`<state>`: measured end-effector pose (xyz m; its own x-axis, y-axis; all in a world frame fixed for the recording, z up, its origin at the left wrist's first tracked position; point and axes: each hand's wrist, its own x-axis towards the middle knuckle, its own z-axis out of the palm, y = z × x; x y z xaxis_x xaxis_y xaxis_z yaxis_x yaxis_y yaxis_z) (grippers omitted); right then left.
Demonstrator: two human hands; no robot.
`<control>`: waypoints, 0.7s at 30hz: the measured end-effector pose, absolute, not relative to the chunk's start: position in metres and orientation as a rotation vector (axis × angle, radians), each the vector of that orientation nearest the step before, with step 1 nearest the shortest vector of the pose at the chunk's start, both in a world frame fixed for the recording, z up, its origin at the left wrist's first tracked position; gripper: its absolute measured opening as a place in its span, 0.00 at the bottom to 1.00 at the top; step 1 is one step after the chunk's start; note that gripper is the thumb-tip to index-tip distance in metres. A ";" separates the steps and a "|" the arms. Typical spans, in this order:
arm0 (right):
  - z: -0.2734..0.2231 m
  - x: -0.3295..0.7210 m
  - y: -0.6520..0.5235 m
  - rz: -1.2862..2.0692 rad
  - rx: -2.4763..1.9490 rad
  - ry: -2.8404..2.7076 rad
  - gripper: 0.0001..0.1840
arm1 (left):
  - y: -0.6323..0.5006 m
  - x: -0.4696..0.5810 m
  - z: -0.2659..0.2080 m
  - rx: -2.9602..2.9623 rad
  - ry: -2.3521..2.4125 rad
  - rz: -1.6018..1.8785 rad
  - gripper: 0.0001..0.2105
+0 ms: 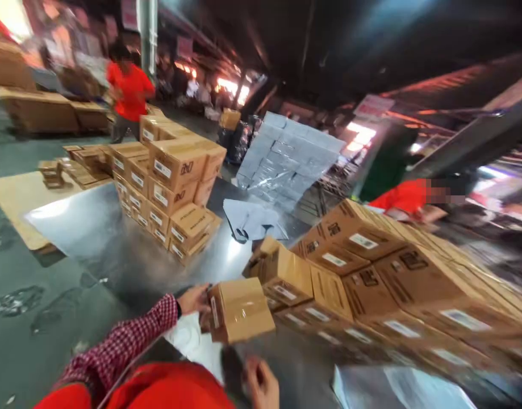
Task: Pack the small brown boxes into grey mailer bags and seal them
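Note:
My left hand [195, 301] grips the left end of a small brown cardboard box [246, 311], which has clear tape over its top and a white label on its end. Its fingertips are partly hidden against the box's side. Below and to the right of that box is my right hand [263, 383], apart from it. The right hand's fingers are loosely curled, with a gap to the thumb and nothing visible in them; the frame's bottom edge cuts it off. White sheets [195, 341] lie under my left forearm.
Stacked labelled cartons [162, 193] stand on the shiny metal table [86, 227]. More cartons [371, 267] rise on the right, near a person in red [401, 196]. Another person in red [128, 85] stands behind the left stack. A wrapped pale stack [286, 159] is farther back.

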<state>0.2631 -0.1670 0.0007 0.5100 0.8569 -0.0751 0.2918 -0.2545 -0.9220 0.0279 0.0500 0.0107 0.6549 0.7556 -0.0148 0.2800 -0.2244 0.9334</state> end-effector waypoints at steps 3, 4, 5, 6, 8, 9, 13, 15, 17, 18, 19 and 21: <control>-0.001 0.286 -0.176 0.666 -1.805 -0.739 0.41 | 0.024 0.028 -0.020 1.681 0.852 0.502 0.26; 0.001 0.291 -0.167 0.713 -1.759 -0.754 0.44 | 0.016 0.025 -0.025 1.661 0.856 0.494 0.29; 0.003 0.293 -0.154 0.792 -1.705 -0.805 0.44 | 0.008 0.023 -0.028 1.656 0.850 0.483 0.34; 0.005 0.293 -0.142 0.867 -1.655 -0.856 0.43 | -0.002 0.022 -0.030 1.662 0.835 0.471 0.41; 0.007 0.287 -0.125 0.952 -1.602 -0.898 0.38 | -0.020 0.025 -0.029 1.686 0.794 0.461 0.56; 0.007 0.283 -0.123 0.952 -1.608 -0.889 0.36 | -0.026 0.028 -0.028 1.697 0.773 0.464 0.60; -0.005 0.265 -0.148 0.858 -1.733 -0.785 0.32 | -0.027 0.037 -0.023 1.751 0.750 0.456 0.47; -0.013 0.258 -0.162 0.784 -1.774 -0.741 0.34 | -0.018 0.037 -0.025 1.792 0.749 0.455 0.35; -0.019 0.253 -0.166 0.725 -1.785 -0.747 0.37 | -0.011 0.036 -0.030 1.818 0.768 0.482 0.27; -0.021 0.252 -0.164 0.738 -1.787 -0.766 0.37 | -0.009 0.036 -0.033 1.830 0.789 0.495 0.27; -0.021 0.251 -0.159 0.770 -1.790 -0.786 0.36 | -0.008 0.037 -0.036 1.837 0.815 0.501 0.27; -0.018 0.253 -0.145 0.824 -1.795 -0.804 0.35 | -0.009 0.038 -0.043 1.850 0.864 0.502 0.27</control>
<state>0.2526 -0.1450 -0.0179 0.5533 0.8135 -0.1794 0.1596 -0.3149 -0.9356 0.0383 -0.0086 -0.0426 0.6595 0.7507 -0.0377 0.3391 -0.2524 0.9062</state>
